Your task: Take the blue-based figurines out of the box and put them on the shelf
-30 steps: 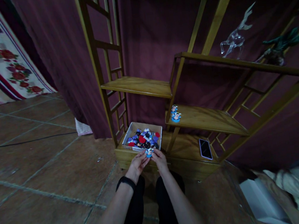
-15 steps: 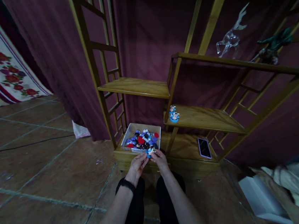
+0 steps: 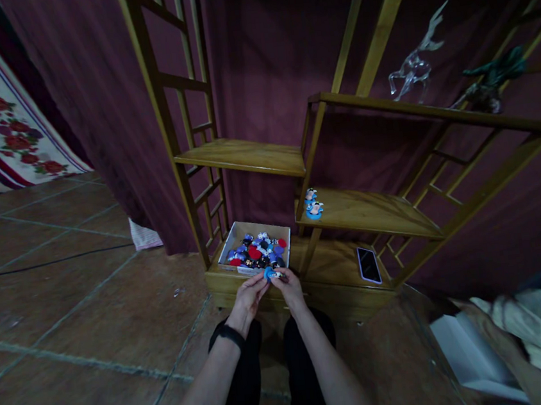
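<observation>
Between my two hands is a small figurine [image 3: 271, 273] with a round blue base, tipped on its side in front of the box. My left hand [image 3: 251, 295] pinches it at the base. The fingers of my right hand [image 3: 289, 287] close on its other end, hiding part of it. Just beyond them, a white cardboard box [image 3: 228, 238] holds a jumble of small figurines [image 3: 255, 252] in purple, black, white and red. Two similar blue-based figurines [image 3: 314, 209] stand at the left end of the low shelf.
The wooden display rack [image 3: 241, 156] rises ahead with stepped shelves. A phone [image 3: 369, 265] lies on its bottom board at right. A clear deer ornament [image 3: 414, 71] and a dark green statue [image 3: 492, 79] stand higher up. An open white box [image 3: 475, 355] sits on the floor at right.
The held figurine has been turned between my fingers, from more upright to lying sideways with its blue base toward the left. Both hands stay in nearly the same place.
</observation>
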Motion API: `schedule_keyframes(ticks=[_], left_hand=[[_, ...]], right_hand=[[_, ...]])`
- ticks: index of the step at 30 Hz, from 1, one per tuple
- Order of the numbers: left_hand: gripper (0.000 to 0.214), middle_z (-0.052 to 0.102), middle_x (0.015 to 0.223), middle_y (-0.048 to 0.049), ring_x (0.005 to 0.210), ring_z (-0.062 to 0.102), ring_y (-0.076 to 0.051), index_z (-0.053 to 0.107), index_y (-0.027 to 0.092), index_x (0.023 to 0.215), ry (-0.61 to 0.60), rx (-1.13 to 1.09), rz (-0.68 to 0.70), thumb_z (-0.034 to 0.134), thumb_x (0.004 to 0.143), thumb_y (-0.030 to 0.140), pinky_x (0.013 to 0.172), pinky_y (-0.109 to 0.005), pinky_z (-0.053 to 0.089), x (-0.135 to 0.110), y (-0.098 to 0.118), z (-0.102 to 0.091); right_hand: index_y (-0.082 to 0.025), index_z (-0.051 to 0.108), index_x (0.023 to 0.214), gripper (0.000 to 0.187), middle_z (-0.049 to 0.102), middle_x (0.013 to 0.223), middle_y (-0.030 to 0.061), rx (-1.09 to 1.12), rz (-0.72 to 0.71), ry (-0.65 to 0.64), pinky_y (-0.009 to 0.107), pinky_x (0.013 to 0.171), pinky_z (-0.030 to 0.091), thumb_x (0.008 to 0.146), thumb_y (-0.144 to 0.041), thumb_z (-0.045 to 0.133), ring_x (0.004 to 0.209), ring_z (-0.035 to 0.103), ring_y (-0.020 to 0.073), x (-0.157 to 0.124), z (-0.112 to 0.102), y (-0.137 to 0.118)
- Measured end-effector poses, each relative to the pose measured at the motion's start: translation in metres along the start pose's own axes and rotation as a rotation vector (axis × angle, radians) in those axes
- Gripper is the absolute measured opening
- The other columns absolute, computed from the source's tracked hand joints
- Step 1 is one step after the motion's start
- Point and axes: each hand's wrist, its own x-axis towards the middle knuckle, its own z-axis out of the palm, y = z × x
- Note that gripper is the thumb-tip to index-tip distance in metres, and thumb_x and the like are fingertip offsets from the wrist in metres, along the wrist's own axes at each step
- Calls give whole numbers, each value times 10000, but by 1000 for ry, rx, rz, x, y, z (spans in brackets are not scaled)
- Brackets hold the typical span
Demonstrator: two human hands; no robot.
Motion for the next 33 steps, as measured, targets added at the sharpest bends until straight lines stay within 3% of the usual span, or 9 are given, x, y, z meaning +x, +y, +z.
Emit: schedule_keyframes(ticks=[12, 18, 27, 33], left_hand=[[241, 702, 782, -78, 714, 651, -135, 695, 111, 820, 22, 59, 5, 702, 602, 8, 744, -244, 510, -4, 3, 3], [91, 681, 686, -53, 602, 627, -98, 682, 107, 742, -24, 68, -27, 683, 657, 75, 640, -199, 523, -4, 1, 2], [95, 680, 687, -52, 600, 632, -97, 669, 102, 722, -13, 43, -41, 651, 672, 24, 635, -188, 534, 0, -2, 0], [57, 670, 654, -44, 555, 621, -83, 655, 101, 694, -10, 59, -68, 653, 680, 46, 612, -172, 529, 1, -2, 0]], right_hand=[[-162, 648, 823, 342, 647, 717, 6, 11, 112, 34, 251, 566, 478, 552, -365, 693, 593, 564, 126, 1, -1, 4], [-153, 622, 687, 269, 549, 500, -42, -32, 140, 45, 197, 445, 405, 597, -403, 658, 433, 464, 76, -2, -3, 0], [-149, 660, 769, 288, 643, 683, 7, 4, 128, -16, 209, 492, 443, 580, -365, 660, 567, 548, 117, -2, -4, 1], [-154, 659, 766, 266, 632, 655, 1, -19, 112, -12, 207, 487, 437, 599, -361, 644, 564, 543, 120, -4, -7, -2]])
